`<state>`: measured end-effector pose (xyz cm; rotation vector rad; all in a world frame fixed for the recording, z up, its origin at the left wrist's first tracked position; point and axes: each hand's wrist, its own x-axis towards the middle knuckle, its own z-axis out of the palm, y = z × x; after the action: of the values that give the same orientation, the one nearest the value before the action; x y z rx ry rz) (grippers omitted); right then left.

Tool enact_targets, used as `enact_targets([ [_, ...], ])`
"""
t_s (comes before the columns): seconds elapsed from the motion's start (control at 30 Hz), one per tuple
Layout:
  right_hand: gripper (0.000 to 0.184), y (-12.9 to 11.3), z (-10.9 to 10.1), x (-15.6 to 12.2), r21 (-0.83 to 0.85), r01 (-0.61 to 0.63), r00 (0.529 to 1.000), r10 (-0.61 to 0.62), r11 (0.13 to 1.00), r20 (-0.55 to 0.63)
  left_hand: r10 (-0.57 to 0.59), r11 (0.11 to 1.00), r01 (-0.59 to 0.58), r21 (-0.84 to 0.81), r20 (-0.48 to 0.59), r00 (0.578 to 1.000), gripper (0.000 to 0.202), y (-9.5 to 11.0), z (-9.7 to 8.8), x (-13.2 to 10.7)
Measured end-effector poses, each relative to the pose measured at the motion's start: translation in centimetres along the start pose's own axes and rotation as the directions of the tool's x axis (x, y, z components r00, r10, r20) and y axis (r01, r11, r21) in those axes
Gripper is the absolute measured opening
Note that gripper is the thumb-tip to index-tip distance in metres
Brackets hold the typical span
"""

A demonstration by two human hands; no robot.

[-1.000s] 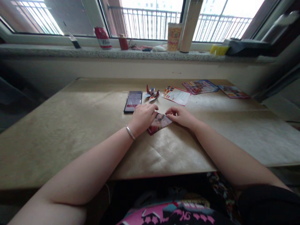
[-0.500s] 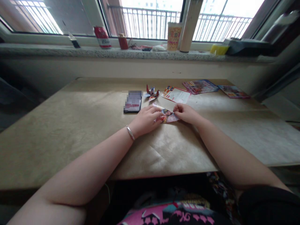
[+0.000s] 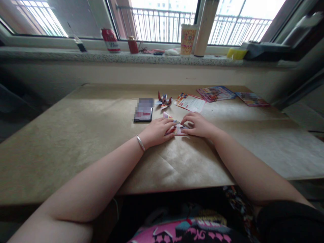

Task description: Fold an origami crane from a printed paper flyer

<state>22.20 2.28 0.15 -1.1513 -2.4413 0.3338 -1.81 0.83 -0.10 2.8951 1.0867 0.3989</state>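
Observation:
A folded sheet of colourful printed paper point(image 3: 179, 129) lies on the table between my hands. My left hand point(image 3: 158, 131) holds its left side down, fingers laid over it and thumb at the near edge. Over the right side, my right hand point(image 3: 198, 125) grips the paper with bent fingers, thumb near the front edge and index finger farther back. One pale printed corner sticks up behind my left fingers. Just beyond stands a folded paper figure point(image 3: 164, 101) with pointed, raised tips. A phone point(image 3: 143, 110) lies to the left of it.
Printed sheets point(image 3: 191, 102) lie behind my right hand, with a stack of colourful cards point(image 3: 216, 93) and another card pile point(image 3: 253, 99) farther right. On the windowsill point(image 3: 152, 59) stand a red can point(image 3: 110, 40), a red bottle point(image 3: 133, 45) and a patterned cup point(image 3: 188, 39).
My right hand has moved left and over the paper, from pinching its right corner. The paper's right part is now folded inward, and my left hand has shifted slightly nearer.

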Motion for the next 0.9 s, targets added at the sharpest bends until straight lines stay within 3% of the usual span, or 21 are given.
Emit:
enact_targets([
  [0.2, 0.043, -0.5, 0.1, -0.1, -0.09, 0.098, 0.993, -0.091, 0.991, 0.073, 0.022, 0.999, -0.024, -0.03, -0.062, 0.998, 0.048, -0.3, 0.3, 0.1],
  [0.47, 0.035, -0.9, -0.2, 0.0, -0.093, 0.06, 0.997, -0.054, 0.994, 0.06, -0.048, 0.996, 0.041, -0.076, -0.093, 0.995, 0.039, 0.1, -0.1, 0.1],
  [0.57, 0.026, -1.0, -0.3, 0.0, -0.099, 0.017, 0.999, -0.013, 0.995, 0.042, -0.058, 0.995, 0.043, -0.09, -0.176, 0.983, 0.036, 0.3, -0.2, 0.2],
  [0.73, 0.018, -0.8, -0.4, 0.0, -0.041, -0.089, 0.996, 0.091, 0.995, 0.024, -0.159, 0.987, 0.154, -0.042, -0.364, 0.918, 0.017, 0.4, -0.5, 0.3],
  [0.9, 0.014, -0.6, -0.1, 0.0, 0.004, -0.14, 0.99, 0.14, 0.99, -0.034, -0.089, 0.994, 0.105, 0.042, -0.284, 0.955, 0.02, 0.8, -0.8, 0.2],
])
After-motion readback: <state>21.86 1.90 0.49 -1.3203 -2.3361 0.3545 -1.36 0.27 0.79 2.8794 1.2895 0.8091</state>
